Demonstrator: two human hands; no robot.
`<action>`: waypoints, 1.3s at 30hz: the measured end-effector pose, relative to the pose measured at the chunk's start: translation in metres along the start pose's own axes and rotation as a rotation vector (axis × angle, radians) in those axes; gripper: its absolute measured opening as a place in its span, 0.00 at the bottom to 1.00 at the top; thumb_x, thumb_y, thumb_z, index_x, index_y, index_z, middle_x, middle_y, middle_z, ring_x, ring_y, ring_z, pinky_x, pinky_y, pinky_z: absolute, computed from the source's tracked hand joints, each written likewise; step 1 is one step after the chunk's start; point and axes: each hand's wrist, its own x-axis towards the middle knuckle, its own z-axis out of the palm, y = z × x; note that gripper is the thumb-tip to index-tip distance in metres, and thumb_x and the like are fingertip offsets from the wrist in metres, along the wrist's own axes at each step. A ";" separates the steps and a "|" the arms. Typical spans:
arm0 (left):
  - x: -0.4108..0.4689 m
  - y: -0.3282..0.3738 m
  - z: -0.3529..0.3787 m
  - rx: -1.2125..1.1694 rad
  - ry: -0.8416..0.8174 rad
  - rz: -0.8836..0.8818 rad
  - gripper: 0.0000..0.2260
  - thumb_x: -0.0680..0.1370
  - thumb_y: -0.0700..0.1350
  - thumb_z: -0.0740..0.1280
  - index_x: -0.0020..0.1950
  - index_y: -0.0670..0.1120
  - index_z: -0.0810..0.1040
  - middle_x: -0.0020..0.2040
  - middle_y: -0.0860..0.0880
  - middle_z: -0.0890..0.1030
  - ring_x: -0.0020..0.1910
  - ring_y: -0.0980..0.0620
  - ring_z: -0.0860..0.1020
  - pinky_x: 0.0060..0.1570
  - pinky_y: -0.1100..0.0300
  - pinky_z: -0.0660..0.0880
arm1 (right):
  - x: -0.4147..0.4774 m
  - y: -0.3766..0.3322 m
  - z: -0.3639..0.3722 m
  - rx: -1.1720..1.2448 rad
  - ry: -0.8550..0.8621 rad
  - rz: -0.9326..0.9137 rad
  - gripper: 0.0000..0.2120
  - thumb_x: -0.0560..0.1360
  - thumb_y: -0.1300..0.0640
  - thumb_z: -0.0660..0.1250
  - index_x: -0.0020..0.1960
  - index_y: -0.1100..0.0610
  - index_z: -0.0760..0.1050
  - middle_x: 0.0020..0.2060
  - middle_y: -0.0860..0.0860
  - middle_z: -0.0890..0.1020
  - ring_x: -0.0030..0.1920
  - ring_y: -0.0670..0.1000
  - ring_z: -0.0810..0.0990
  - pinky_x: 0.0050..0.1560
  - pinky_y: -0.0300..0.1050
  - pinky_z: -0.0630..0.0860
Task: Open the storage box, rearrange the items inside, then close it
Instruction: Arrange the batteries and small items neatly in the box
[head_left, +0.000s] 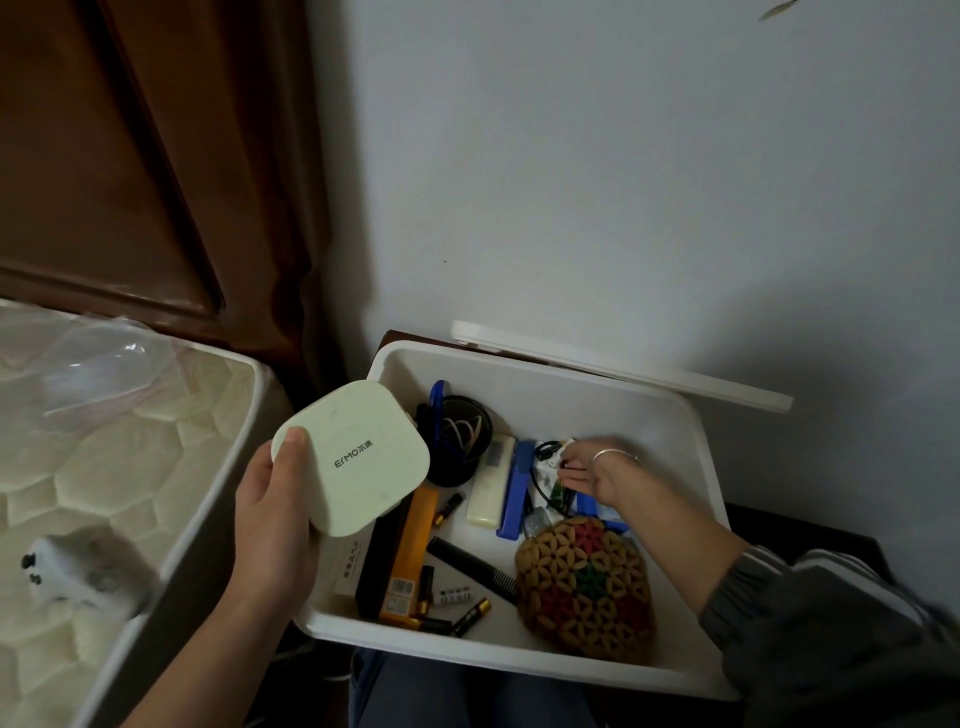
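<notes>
Gripping a pale green square case (350, 457) in my left hand (270, 519), thumb on top, I reach my right hand (592, 475) into the open white storage box (597, 395) beside the bed (130, 457); its fingers (575, 477) seem to pinch a cable tangle (549, 453), dimly seen.

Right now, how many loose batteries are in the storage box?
5 batteries visible: one between the orange box and white remote, four clustered near the storage box front wall, beside the comb. More may be hidden under other items.

Two hands (270, 514) (597, 478), one storage box (597, 405), one green case (353, 457), one comb (472, 564)
</notes>
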 end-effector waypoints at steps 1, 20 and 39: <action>0.000 0.000 0.001 0.000 0.002 0.002 0.26 0.71 0.66 0.66 0.64 0.53 0.76 0.55 0.46 0.84 0.51 0.45 0.84 0.37 0.56 0.80 | -0.001 0.003 0.001 -0.069 0.062 -0.051 0.15 0.77 0.67 0.61 0.63 0.67 0.71 0.46 0.59 0.77 0.58 0.58 0.77 0.54 0.47 0.76; 0.000 0.000 0.002 -0.013 0.031 0.014 0.24 0.72 0.64 0.66 0.62 0.53 0.77 0.55 0.45 0.84 0.50 0.46 0.84 0.37 0.55 0.80 | -0.037 0.120 0.078 -1.784 -0.590 -1.274 0.13 0.79 0.57 0.58 0.58 0.65 0.69 0.52 0.63 0.77 0.49 0.64 0.77 0.46 0.55 0.74; 0.001 0.000 0.002 -0.005 0.022 0.008 0.23 0.71 0.66 0.67 0.60 0.55 0.78 0.54 0.47 0.84 0.50 0.47 0.84 0.37 0.56 0.80 | -0.045 0.114 0.102 -1.426 -0.687 -0.554 0.22 0.78 0.44 0.60 0.55 0.64 0.77 0.53 0.61 0.79 0.52 0.60 0.78 0.51 0.48 0.72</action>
